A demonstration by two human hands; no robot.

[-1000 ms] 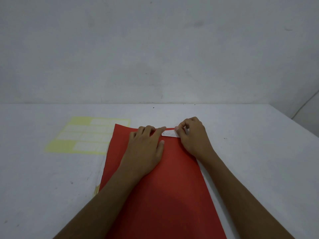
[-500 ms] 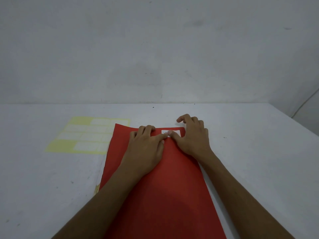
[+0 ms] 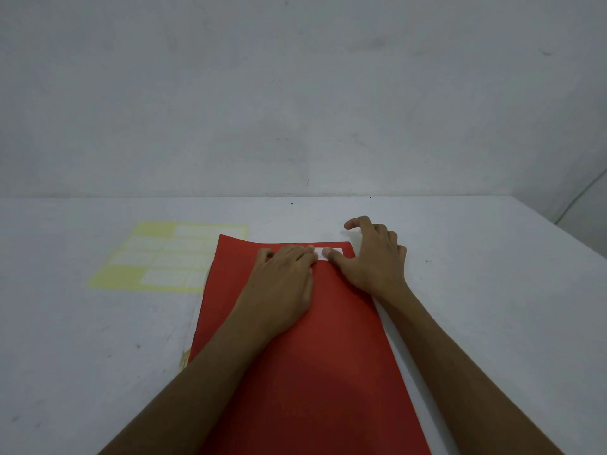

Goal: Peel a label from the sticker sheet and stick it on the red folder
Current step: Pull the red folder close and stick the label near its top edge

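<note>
The red folder (image 3: pixel 305 349) lies lengthwise on the table in front of me. A white label (image 3: pixel 335 251) lies flat near its far right corner. My left hand (image 3: pixel 282 284) rests palm down on the folder, its fingertips on the label's left end. My right hand (image 3: pixel 371 261) has its thumb pressed on the label's middle, with the other fingers spread and arched past the folder's far edge. The yellow sticker sheet (image 3: pixel 164 257), with several white labels on it, lies to the left, partly under the folder's far left corner.
The grey-white table (image 3: pixel 492 290) meets a plain wall at the back. Its right edge runs diagonally at the far right. A pale sheet edge (image 3: pixel 189 349) shows from under the folder's left side.
The label went from held at its right end by my right fingers to lying flat. My right hand opened, its thumb now pressing the label. My left fingertips slid onto it.
</note>
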